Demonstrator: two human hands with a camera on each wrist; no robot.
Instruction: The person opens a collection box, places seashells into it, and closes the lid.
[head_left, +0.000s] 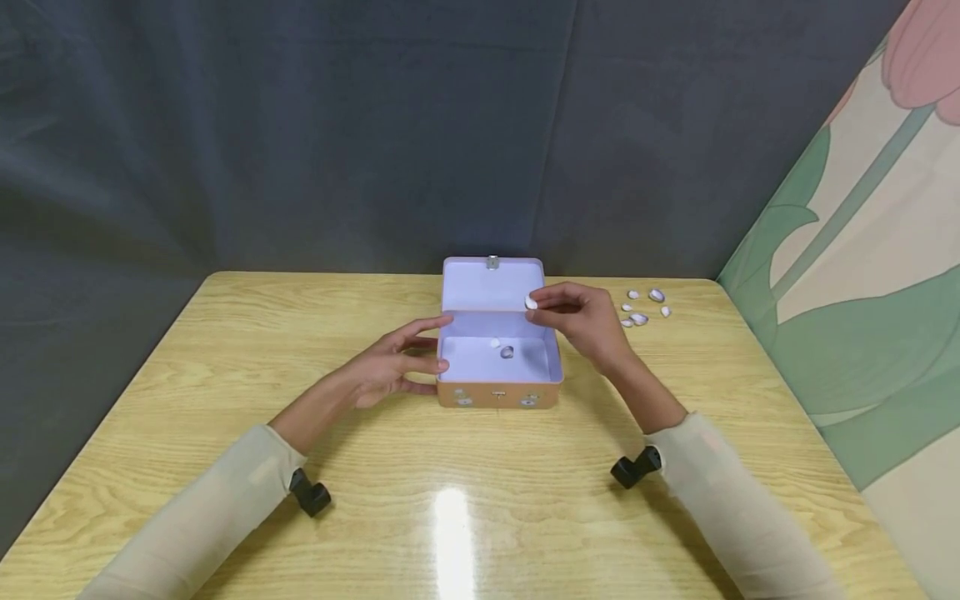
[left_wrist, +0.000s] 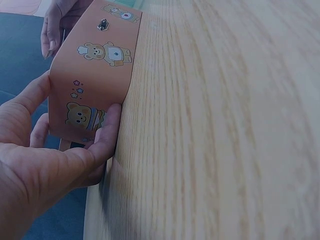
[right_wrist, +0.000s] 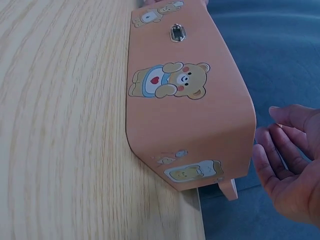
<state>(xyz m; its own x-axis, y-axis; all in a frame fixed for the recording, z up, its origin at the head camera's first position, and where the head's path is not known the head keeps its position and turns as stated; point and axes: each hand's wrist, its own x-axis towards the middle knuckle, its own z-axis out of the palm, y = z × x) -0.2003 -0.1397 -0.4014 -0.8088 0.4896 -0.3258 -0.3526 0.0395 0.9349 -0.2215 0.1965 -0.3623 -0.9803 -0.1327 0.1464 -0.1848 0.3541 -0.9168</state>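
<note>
A dark curtain (head_left: 375,125) hangs behind the wooden table (head_left: 315,333), and a cloth with a tulip pattern (head_left: 885,292) covers the right side. Pale sleeves (head_left: 210,508) cover the person's forearms. An orange tin box (head_left: 480,397) stands on the table, its lavender inside showing and its lid (head_left: 487,285) raised at the back. The left hand (head_left: 390,362) is at the box's left end, fingers spread and mostly straight, touching the wall and rim. The right hand (head_left: 588,323) pinches a white shell (head_left: 531,303) between thumb and fingers, above the box near its back right corner. Cartoon bears (right_wrist: 185,80) decorate the box's outer walls. Two black devices (head_left: 636,468) are fixed at the sleeve cuffs. A metal clasp (head_left: 492,262) sits at the lid's top edge. More shells (head_left: 638,319) lie scattered on the table, right of the box. Smallest are two pieces on the box floor, a purplish shell (head_left: 507,352) and, just beside it, a little white one (head_left: 495,342)
</note>
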